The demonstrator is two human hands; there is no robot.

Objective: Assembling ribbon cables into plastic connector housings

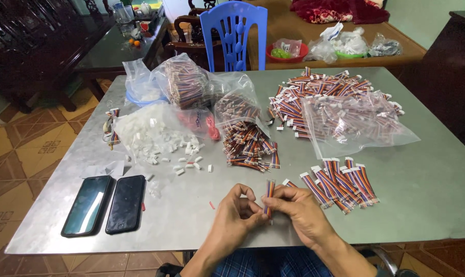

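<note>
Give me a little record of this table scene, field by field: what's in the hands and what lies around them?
left hand: pinches the lower end of a multicoloured ribbon cable
right hand: holds the same cable, which stands upright
right of the hands: finished cables laid in a row
centre: loose cable pile spilling from a clear bag
left of centre: small white connectors
near left: two dark phones, side by side
surface: grey metal table

Two dark phones [108,204] lie side by side at lower left of the worktop [422,195] — a blue plastic chair [234,32] stands beyond its far edge.
</note>
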